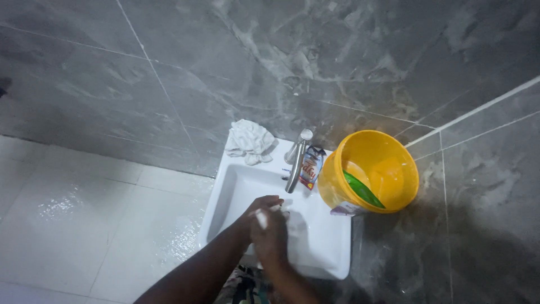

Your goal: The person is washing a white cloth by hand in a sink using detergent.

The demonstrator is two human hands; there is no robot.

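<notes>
While both hands met over the sink (332, 247), the left hand (260, 209) and right hand (272, 235) pressed together around a small white thing (260, 218), grip unclear. Tap (296, 163) just beyond; cloth (250, 142) far left, yellow bucket (368, 171) right.

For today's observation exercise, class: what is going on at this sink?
A person holds both hands together over the white rectangular ceramic sink, left hand against right hand, below the chrome tap. A crumpled white cloth lies on the sink's back corner, a small printed sachet beside the tap, and a round yellow plastic bucket at its right.
</notes>
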